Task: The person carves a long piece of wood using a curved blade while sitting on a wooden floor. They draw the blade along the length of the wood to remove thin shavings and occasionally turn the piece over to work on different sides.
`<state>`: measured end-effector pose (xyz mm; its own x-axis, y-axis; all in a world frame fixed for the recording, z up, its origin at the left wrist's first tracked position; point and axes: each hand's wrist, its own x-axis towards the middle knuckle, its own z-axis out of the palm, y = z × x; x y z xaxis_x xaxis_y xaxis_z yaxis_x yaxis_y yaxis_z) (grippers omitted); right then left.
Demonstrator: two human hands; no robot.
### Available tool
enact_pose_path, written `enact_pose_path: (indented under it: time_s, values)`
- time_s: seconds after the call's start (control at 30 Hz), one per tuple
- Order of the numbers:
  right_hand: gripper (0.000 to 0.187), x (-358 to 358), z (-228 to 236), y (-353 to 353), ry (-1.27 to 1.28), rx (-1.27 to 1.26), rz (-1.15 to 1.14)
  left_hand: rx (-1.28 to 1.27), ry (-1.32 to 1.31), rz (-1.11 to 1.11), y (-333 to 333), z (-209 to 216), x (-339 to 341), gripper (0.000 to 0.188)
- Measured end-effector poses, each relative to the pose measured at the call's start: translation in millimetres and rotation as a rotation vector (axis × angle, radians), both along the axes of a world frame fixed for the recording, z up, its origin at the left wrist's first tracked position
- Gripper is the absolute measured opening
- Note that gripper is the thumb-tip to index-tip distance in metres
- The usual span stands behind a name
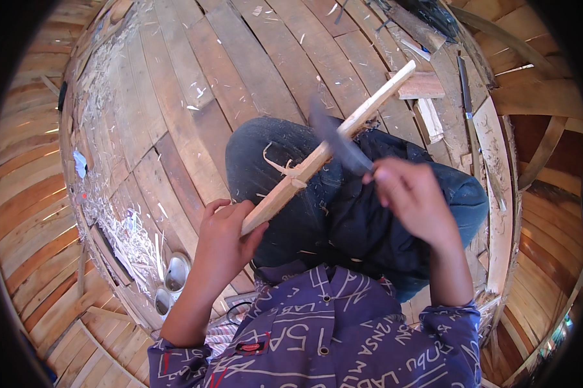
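A long pale wooden stick lies slantwise over my crossed legs, its far end up to the right. My left hand is wrapped round its near end. In my right hand is a knife, my fingers closed round its handle, which they mostly hide. The broad grey blade is smeared by motion and crosses the stick near its middle; whether it touches the wood I cannot tell. A curled shaving hangs from the stick beside a small knot.
Thin shavings are heaped on the plank floor at the left. Two shiny metal cups or lids stand near them. Wood offcuts and a dark long tool lie at the right, by the curved plank wall.
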<state>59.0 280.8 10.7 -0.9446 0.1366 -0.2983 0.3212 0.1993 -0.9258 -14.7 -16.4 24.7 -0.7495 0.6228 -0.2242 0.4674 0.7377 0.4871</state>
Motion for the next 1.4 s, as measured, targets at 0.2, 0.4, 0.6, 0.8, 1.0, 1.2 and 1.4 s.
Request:
enact_pose_path:
  time_s: [0.2,0.4,0.6,0.8,1.0,1.2,1.4]
  values:
    - [0.019,8,-3,-21,0.005,0.013,0.111,0.011,0.012,0.022,1,2,1,0.036]
    - [0.02,6,0,-19,0.174,0.261,-0.152,0.002,-0.055,0.072,2,2,5,0.037]
    - [0.024,3,-11,-57,0.377,0.392,-0.087,0.018,-0.096,0.058,8,12,2,0.037]
    - [0.03,-5,-27,-47,0.271,0.663,-0.016,0.03,-0.031,0.059,3,5,7,0.032]
    - [0.043,-15,-54,112,-0.018,0.983,-0.525,0.105,-0.086,0.131,-4,-2,15,0.021]
    - [0.04,6,-12,28,0.228,0.647,-0.383,0.028,-0.187,0.168,-2,-4,5,0.031]
    - [0.041,-13,-33,-44,0.211,0.651,-0.06,0.0,-0.277,0.246,2,4,6,0.035]
